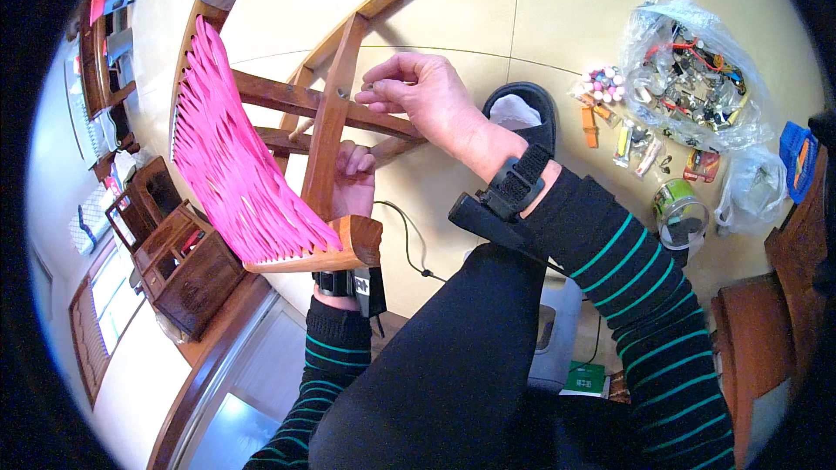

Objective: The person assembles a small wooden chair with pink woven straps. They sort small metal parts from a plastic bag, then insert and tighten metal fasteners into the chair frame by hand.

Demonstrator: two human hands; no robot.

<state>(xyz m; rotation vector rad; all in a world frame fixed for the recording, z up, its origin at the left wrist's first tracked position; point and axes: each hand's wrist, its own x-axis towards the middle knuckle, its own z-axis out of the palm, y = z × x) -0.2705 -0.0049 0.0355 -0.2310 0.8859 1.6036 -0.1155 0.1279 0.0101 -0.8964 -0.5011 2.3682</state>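
A wooden folding stool [329,135] lies tipped on its side in front of me, its seat of bright pink cord [239,157] facing left. My left hand [353,181] reaches under the seat's near end rail, its fingers curled around the near leg; that leg hides part of the hand. Just right of where the legs cross, my right hand [427,96] is closed in a pinch. Between its thumb and fingertips is something tiny and dark, too small to name. A small metal bolt end [342,94] shows in the leg beside those fingertips.
On the floor at right lie a clear plastic bag [697,74] of small hardware, pink and white beads [603,84], little packets [634,146] and a clear jar [681,216]. My shoe [522,113] is near my right wrist. A thin black cord [409,226] lies below the stool. Wooden furniture [187,265] stands left.
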